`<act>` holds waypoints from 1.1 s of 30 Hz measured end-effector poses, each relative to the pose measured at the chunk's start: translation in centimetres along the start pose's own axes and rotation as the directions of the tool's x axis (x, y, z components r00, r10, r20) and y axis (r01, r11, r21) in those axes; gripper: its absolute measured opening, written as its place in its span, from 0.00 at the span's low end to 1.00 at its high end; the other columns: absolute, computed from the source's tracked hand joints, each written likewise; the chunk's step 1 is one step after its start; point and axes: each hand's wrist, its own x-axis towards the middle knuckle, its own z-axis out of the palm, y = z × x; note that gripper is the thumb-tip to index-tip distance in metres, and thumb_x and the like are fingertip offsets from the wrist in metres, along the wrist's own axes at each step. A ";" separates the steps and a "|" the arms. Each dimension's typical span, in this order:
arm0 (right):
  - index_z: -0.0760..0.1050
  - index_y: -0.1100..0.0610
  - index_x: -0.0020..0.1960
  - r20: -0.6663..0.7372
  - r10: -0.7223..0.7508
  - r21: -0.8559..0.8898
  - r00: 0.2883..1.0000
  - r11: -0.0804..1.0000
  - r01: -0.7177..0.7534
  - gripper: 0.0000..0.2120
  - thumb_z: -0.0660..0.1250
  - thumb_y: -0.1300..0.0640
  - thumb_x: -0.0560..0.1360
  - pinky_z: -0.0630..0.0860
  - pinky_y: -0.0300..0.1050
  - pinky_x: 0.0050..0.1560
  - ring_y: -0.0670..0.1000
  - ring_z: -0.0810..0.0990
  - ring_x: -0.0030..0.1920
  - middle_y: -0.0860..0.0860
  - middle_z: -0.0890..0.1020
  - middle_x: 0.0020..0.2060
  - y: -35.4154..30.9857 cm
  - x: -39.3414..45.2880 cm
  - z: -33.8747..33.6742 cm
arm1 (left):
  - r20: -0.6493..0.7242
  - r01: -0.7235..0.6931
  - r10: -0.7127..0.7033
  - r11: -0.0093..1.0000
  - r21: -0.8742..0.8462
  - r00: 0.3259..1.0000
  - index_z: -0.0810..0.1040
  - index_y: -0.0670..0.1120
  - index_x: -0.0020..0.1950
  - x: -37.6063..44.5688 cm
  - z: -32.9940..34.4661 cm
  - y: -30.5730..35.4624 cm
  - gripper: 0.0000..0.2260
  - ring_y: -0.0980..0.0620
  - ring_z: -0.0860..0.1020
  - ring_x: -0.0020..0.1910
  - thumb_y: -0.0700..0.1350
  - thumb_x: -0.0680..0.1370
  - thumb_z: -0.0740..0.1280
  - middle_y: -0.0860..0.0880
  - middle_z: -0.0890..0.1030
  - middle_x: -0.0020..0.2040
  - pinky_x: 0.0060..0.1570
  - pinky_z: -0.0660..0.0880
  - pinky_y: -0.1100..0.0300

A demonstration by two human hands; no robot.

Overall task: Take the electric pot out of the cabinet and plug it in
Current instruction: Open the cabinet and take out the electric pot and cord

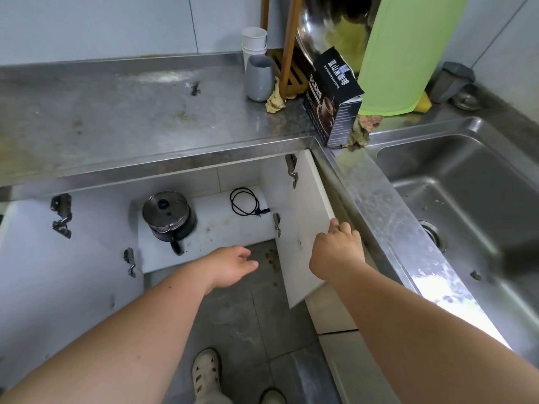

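Note:
The electric pot (pixel 169 218) is black with a shiny steel lid and a handle pointing toward me. It sits on the white floor of the open cabinet (pixel 227 225) under the counter. A coiled black power cord (pixel 245 202) lies behind it to the right. My left hand (pixel 230 266) hovers in front of the cabinet, fingers apart and holding nothing, a little right of the pot's handle. My right hand (pixel 338 252) grips the edge of the open right cabinet door (pixel 303 228).
The left cabinet door (pixel 67 272) stands wide open. A steel counter (pixel 116 118) runs above, with cups (pixel 258 77), a black coffee box (pixel 335 100) and a green cutting board (pixel 408 53). A sink (pixel 466 199) lies to the right. My sandalled feet (pixel 207 374) are below.

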 end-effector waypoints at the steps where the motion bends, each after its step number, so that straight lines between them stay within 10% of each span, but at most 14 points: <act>1: 0.75 0.55 0.56 0.016 0.003 0.001 1.000 1.000 -0.003 0.17 0.59 0.58 0.68 0.63 0.50 0.58 0.59 0.61 0.65 0.61 0.57 0.73 0.0 0.1 0.0 | -0.007 0.004 -0.004 1.000 -0.003 1.000 0.64 0.50 0.71 -0.1 -0.1 -0.1 0.25 0.51 0.68 0.68 0.56 0.76 0.61 0.51 0.68 0.71 0.58 0.62 0.63; 14: 0.71 0.57 0.61 0.120 0.071 0.130 0.990 0.988 -0.087 0.20 0.59 0.59 0.70 0.66 0.53 0.62 0.64 0.55 0.70 0.63 0.50 0.75 0.7 -0.1 -0.5 | -0.107 0.066 -0.074 0.994 -0.082 0.991 0.67 0.50 0.69 -1.1 -1.4 -0.9 0.25 0.51 0.71 0.65 0.55 0.74 0.64 0.51 0.71 0.70 0.67 0.65 0.53; 21: 0.64 0.54 0.69 0.012 -0.067 0.234 0.998 0.970 0.063 0.25 0.58 0.49 0.74 0.62 0.54 0.67 0.58 0.59 0.70 0.55 0.63 0.71 -0.5 -0.3 -0.7 | -0.157 0.070 -0.079 0.996 -0.062 0.984 0.66 0.48 0.70 -1.9 -3.0 -0.7 0.24 0.49 0.70 0.66 0.53 0.75 0.63 0.49 0.69 0.71 0.67 0.65 0.53; 33: 0.69 0.53 0.66 0.244 -0.201 0.278 0.949 0.952 0.130 0.18 0.56 0.53 0.77 0.70 0.55 0.64 0.58 0.67 0.65 0.57 0.71 0.65 -9.1 5.6 -0.8 | -0.181 0.166 -0.198 0.970 -0.178 0.963 0.72 0.48 0.66 2.8 -7.2 -8.7 0.20 0.49 0.73 0.62 0.52 0.76 0.63 0.48 0.74 0.66 0.62 0.68 0.57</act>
